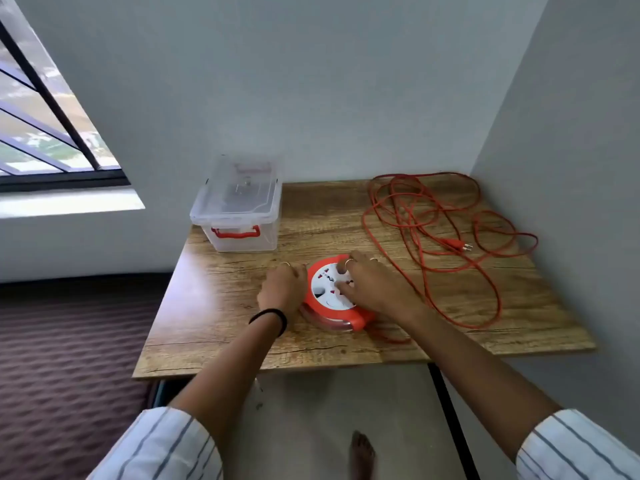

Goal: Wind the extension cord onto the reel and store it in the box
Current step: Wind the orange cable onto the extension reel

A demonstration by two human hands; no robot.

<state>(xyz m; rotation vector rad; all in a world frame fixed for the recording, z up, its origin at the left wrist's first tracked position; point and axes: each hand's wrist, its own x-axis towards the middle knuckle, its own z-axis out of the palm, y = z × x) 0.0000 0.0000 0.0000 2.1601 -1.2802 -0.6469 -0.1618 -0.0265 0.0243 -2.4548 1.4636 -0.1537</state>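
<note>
Orange extension cord (446, 237) lies in loose tangled loops on the wooden bench (242, 327), over its right half from the far right corner toward the near edge; its orange two-pin plug (457, 244) rests among the loops near the right edge. One strand runs along the near side back to the round orange-and-white plastic cord reel (334, 294), which lies flat at the bench middle, socket face up, over a clear lower rim.

Left hand (282, 289) is against the reel's left side, fingers curled, a ring on one finger; whether it truly grips the rim or just rests beside it cannot be told. A black band sits on that wrist. Right hand (367, 284) lies on top of the reel's white face, fingers bent and pressing down on it, rings visible; looks like holding the top, exact grip unclear.

Clear plastic storage box with lid on and orange latch handle (239, 209) stands at the far left corner of the bench, well apart from the reel. Both arms wear white striped sleeves (162, 445). A bare foot (362, 455) shows on the floor below the near edge. Barred window (52, 133) at left.
</note>
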